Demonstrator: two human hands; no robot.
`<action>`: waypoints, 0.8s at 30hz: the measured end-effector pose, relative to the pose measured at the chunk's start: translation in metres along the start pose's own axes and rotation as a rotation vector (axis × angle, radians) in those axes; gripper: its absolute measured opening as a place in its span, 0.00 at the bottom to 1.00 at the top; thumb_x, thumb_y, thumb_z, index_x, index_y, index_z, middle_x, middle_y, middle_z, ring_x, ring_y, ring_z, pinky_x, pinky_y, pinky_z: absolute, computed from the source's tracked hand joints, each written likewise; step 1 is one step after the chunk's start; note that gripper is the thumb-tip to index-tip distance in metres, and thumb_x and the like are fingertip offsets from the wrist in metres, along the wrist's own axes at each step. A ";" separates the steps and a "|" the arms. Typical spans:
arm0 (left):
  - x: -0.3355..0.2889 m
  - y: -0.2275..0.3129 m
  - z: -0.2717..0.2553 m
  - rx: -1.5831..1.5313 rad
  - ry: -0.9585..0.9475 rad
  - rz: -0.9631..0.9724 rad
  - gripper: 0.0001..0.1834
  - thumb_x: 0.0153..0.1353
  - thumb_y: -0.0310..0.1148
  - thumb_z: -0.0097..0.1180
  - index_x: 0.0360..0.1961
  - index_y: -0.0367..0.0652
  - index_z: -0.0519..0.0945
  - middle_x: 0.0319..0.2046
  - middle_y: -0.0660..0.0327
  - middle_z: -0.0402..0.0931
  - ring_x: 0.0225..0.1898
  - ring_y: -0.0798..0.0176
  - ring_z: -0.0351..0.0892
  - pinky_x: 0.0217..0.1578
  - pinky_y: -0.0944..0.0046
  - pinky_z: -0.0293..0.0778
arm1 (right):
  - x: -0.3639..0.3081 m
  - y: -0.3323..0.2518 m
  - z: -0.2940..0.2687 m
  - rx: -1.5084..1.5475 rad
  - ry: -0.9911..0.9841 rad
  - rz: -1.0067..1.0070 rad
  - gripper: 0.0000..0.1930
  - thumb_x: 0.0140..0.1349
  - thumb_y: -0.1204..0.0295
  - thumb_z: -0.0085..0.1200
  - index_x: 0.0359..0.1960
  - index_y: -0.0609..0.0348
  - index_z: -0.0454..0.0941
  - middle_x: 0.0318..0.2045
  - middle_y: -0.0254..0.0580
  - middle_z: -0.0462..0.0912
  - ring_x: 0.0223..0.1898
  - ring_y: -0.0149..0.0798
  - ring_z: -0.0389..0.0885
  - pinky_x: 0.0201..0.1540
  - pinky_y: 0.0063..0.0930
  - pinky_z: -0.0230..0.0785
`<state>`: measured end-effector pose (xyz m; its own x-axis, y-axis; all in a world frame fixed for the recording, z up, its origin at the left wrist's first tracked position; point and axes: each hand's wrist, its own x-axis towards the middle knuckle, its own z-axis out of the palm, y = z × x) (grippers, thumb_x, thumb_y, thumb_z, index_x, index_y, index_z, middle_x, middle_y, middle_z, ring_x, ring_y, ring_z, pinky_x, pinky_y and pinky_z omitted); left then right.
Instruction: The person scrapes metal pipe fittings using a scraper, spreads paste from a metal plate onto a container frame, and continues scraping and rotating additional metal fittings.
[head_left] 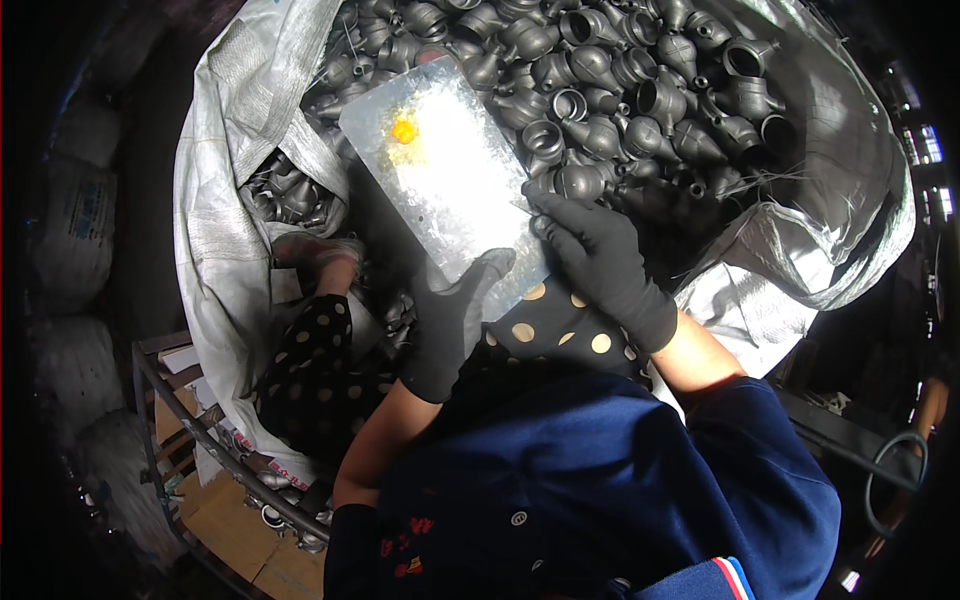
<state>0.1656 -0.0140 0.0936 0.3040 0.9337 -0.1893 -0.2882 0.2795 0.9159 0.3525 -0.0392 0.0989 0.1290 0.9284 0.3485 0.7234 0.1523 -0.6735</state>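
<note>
A flat, translucent rectangular board lies tilted in front of me, much of it glaring white in the light, with a small orange-yellow spot near its upper left. My left hand, in a dark grey glove, grips the near edge, thumb on top and fingers hidden underneath. At the right edge is my right hand, gloved alike, its fingers closed around something thin that I cannot make out. Beyond the board, many dark grey bulb-shaped fittings with round openings fill a large white woven sack.
On the left, a metal rail curves past cardboard and scattered parts. Pale wrapped bales stand at the far left. A dark cable loop hangs at the right. My legs in dotted trousers are inside the sack.
</note>
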 end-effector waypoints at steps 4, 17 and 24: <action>0.001 -0.003 0.004 -0.048 0.052 0.007 0.20 0.60 0.18 0.61 0.54 0.33 0.75 0.44 0.56 0.81 0.46 0.65 0.82 0.51 0.66 0.79 | -0.002 -0.003 -0.002 0.010 -0.007 0.070 0.22 0.58 0.70 0.61 0.56 0.42 0.81 0.28 0.43 0.82 0.29 0.46 0.81 0.33 0.36 0.71; 0.001 -0.010 0.000 -0.015 0.029 0.039 0.21 0.60 0.16 0.59 0.55 0.33 0.74 0.45 0.55 0.81 0.46 0.64 0.83 0.51 0.65 0.80 | 0.000 -0.014 -0.015 -0.196 -0.235 -0.107 0.25 0.58 0.70 0.58 0.60 0.38 0.77 0.27 0.40 0.80 0.27 0.45 0.81 0.28 0.39 0.69; 0.002 -0.011 -0.004 -0.074 0.009 0.009 0.20 0.60 0.16 0.59 0.54 0.34 0.75 0.45 0.57 0.81 0.45 0.65 0.83 0.50 0.65 0.80 | -0.008 -0.007 -0.016 -0.020 -0.299 -0.150 0.25 0.57 0.71 0.59 0.59 0.35 0.79 0.27 0.40 0.80 0.28 0.44 0.81 0.31 0.38 0.73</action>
<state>0.1655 -0.0144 0.0819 0.2931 0.9380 -0.1849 -0.3571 0.2869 0.8889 0.3569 -0.0531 0.1109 -0.1819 0.9550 0.2342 0.7325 0.2905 -0.6157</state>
